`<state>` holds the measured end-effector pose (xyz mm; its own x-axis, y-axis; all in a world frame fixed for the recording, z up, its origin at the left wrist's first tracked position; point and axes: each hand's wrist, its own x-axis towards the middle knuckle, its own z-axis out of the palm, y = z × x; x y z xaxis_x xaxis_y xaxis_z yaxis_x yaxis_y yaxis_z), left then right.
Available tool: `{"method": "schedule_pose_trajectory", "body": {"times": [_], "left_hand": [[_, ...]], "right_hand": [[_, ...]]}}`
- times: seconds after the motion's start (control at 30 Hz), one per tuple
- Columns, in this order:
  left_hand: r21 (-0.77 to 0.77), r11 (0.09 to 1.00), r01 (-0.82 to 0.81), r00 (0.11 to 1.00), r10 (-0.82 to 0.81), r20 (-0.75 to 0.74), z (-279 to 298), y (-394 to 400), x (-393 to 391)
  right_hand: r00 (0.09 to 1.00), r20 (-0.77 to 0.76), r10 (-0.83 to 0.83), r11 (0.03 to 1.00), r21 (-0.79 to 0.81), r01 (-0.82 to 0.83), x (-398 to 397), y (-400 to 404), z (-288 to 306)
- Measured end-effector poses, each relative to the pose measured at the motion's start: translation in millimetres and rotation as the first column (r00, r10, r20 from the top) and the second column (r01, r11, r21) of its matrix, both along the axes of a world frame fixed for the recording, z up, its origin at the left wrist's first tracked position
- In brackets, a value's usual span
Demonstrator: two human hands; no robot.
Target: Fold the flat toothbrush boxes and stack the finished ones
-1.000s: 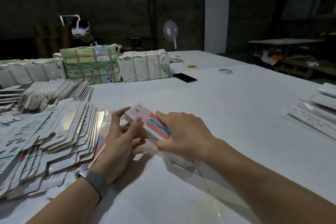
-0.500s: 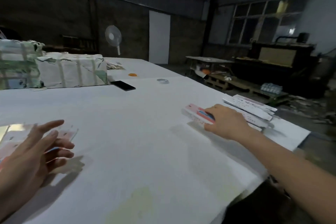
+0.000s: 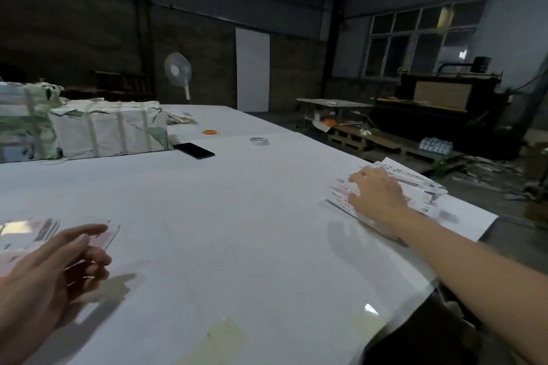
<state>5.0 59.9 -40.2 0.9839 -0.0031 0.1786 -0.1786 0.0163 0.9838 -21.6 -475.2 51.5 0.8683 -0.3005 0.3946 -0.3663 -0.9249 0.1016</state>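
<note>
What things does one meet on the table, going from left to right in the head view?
Left hand → wrapped bundle → black phone → orange rubber bands → tape roll → right hand → stack of finished boxes.

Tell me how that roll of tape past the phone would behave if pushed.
The tape roll lies flat on the table, so it would probably slide, not roll. It looks thin and likely light. The smooth tabletop suggests little grip.
</note>
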Motion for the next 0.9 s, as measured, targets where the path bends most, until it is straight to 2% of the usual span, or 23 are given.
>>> {"method": "schedule_pose_trajectory", "body": {"times": [0.1,0.13,0.27,0.43,0.5,0.53,0.57,0.63,0.67,0.73,0.8,0.9], "left_hand": [[-0.149,0.983,0.111,0.99,-0.122,-0.068,10,-5,7],[-0.146,0.986,0.085,0.991,-0.099,-0.095,9,-8,10],[-0.201,0.975,0.095,0.99,-0.113,-0.081,22,-18,-11],[-0.089,0.996,-0.02,1.0,0.02,0.0,39,-28,-32],[0.034,0.992,-0.119,0.991,0.117,0.065,43,-27,-36],[0.159,0.966,-0.204,0.972,0.181,0.151,43,-23,-35],[0.329,0.889,-0.319,0.933,0.232,0.276,42,-18,-34],[0.64,0.582,-0.501,0.857,0.229,0.462,44,-8,-34],[0.747,0.436,-0.502,0.863,0.203,0.462,45,-4,-32],[0.896,0.228,-0.381,0.92,0.192,0.342,42,4,-27],[0.965,0.088,-0.247,0.952,0.205,0.225,37,6,-25],[0.987,0.012,-0.163,0.971,0.18,0.158,31,3,-24]], "right_hand": [[0.984,-0.004,0.177,0.975,0.134,-0.175,10,60,-2],[0.97,0.005,0.244,0.955,0.175,-0.241,13,84,-4],[0.866,0.07,0.494,0.793,0.372,-0.483,22,190,-12],[0.716,0.19,0.672,0.514,0.576,-0.636,32,310,-19],[0.68,0.256,0.687,0.435,0.604,-0.667,34,339,-26],[0.671,0.285,0.684,0.415,0.605,-0.68,34,349,-31],[0.665,0.306,0.682,0.407,0.596,-0.692,35,354,-37],[0.656,0.325,0.681,0.403,0.582,-0.706,36,357,-49],[0.653,0.356,0.669,0.38,0.59,-0.712,38,356,-53],[0.655,0.422,0.626,0.323,0.624,-0.711,41,351,-57],[0.667,0.436,0.604,0.286,0.663,-0.692,44,349,-57],[0.675,0.449,0.585,0.246,0.695,-0.676,48,351,-59]]}}
